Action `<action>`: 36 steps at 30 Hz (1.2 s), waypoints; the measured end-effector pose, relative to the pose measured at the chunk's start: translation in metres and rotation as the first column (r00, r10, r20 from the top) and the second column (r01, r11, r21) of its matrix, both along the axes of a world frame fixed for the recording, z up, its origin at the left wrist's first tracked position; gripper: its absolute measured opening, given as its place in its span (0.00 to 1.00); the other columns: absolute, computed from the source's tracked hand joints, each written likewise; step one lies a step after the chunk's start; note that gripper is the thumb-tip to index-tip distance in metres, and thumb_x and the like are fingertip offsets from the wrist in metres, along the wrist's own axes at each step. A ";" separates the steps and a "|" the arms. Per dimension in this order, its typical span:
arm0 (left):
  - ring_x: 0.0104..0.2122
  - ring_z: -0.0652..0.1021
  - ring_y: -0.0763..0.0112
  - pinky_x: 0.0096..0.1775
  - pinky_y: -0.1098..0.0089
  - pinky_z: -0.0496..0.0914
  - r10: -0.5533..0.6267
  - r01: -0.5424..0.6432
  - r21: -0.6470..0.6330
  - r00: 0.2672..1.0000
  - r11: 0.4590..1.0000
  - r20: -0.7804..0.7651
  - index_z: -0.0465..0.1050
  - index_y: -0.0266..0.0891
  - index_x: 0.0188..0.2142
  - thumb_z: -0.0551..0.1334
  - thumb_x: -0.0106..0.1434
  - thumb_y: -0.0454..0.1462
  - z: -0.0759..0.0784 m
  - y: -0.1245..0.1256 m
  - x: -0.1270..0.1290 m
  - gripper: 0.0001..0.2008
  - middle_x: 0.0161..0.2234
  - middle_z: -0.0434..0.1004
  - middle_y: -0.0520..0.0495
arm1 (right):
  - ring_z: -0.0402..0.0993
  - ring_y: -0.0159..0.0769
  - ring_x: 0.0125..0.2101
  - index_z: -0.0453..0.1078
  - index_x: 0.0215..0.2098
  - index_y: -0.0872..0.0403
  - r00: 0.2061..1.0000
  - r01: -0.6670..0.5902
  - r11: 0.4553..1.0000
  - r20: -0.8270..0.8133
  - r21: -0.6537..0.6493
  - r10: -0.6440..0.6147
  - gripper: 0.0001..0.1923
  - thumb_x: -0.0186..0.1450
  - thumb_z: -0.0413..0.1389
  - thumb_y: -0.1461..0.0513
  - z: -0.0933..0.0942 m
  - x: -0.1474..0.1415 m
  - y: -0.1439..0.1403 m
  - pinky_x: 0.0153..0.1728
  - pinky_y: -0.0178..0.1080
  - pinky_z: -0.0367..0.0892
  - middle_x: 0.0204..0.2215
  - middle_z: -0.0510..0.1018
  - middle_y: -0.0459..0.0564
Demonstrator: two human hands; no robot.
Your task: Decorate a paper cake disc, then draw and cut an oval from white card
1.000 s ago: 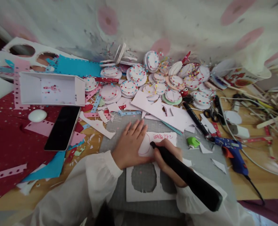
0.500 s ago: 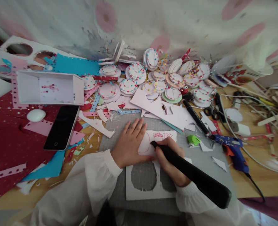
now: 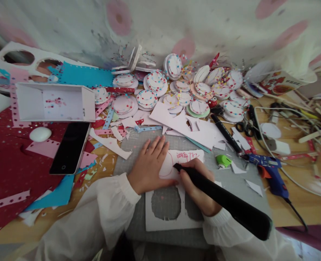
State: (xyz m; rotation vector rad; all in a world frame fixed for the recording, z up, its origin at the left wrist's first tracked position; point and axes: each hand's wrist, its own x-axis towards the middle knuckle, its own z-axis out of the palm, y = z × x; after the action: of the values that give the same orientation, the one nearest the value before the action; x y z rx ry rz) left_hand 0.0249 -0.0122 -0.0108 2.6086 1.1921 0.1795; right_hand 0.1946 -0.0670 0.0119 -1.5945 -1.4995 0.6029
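Observation:
My right hand (image 3: 201, 188) is closed around the thick black handle of a craft knife (image 3: 225, 197); its blade is too small to make out. The knife's tip rests on a white foam board (image 3: 167, 168), at the right side of a circle drawn in red. Red handwriting runs along the board's upper part. My left hand (image 3: 151, 165) lies flat with fingers spread, pressing the board's left side. Below both hands, the board's lower part shows a ragged round hole and a second one partly covered by my right hand. A grey cutting mat (image 3: 133, 217) lies underneath.
White discs with coloured beads (image 3: 156, 81) are piled along the back. A phone (image 3: 70, 148), white box (image 3: 91, 103) and white egg-shaped object (image 3: 40, 134) sit left. Right are a black marker (image 3: 225, 134), green tape dispenser (image 3: 223, 161), scissors (image 3: 243, 127) and blue glue gun (image 3: 271, 174).
The back end of the craft knife has swung slightly right, while its tip stays at nearly the same spot on the red line. My left hand has hardly moved.

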 end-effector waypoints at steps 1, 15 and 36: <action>0.68 0.48 0.51 0.65 0.51 0.43 0.000 0.000 -0.001 1.000 1.000 -0.001 0.49 0.27 0.67 0.56 0.55 0.64 0.000 0.000 0.000 0.53 0.69 0.43 0.33 | 0.68 0.31 0.18 0.68 0.27 0.52 1.000 -0.001 1.000 0.005 -0.001 0.001 0.02 0.58 0.56 0.62 0.000 0.000 0.000 0.21 0.33 0.65 0.18 0.72 0.43; 0.68 0.48 0.51 0.66 0.52 0.42 0.001 0.000 0.014 1.000 1.000 -0.017 0.49 0.27 0.67 0.56 0.60 0.54 0.001 0.000 0.000 0.44 0.69 0.44 0.34 | 0.54 0.25 0.16 0.58 0.25 0.51 0.996 -0.078 0.997 0.046 -0.019 0.078 0.07 0.57 0.54 0.65 -0.011 -0.016 -0.006 0.17 0.30 0.55 0.15 0.58 0.36; 0.68 0.50 0.50 0.65 0.51 0.43 0.019 -0.019 0.006 1.000 1.000 0.007 0.50 0.26 0.66 0.55 0.59 0.59 0.003 -0.003 0.001 0.47 0.69 0.45 0.32 | 0.59 0.28 0.16 0.59 0.25 0.50 0.997 0.035 0.999 0.073 0.007 -0.035 0.05 0.57 0.52 0.64 0.000 -0.023 -0.012 0.19 0.31 0.60 0.16 0.64 0.38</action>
State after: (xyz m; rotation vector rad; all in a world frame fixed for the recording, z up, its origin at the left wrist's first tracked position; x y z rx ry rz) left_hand 0.0254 -0.0149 -0.0076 2.6004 1.2157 0.1963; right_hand 0.1717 -0.0793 0.0123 -1.6507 -1.5220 0.5256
